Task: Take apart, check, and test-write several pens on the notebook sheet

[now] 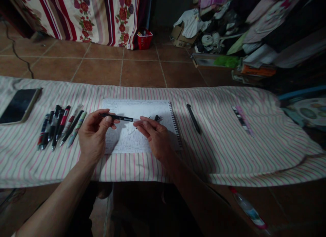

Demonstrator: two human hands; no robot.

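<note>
- Ideally, the dark pen (124, 118) and the slim pale piece (138, 120) at its right end should lie in one straight line, as a sideways push could bend or jam so thin a part
- A light, even pinch close to the joint would steer better than a grip far back, and working low above the notebook (115, 143) would let a dropped bit land on paper
- Left hand (93, 135): thumb and fingertips closed round the dark pen's barrel
- Right hand (158, 135): thumb and forefinger brought nearly together on the slim pale piece, other fingers loosely curled; I cannot tell how firmly they press
- The dark pen is held above the notebook, between its left edge and spiral edge, towards the worktop's (241, 155) near edge
</note>
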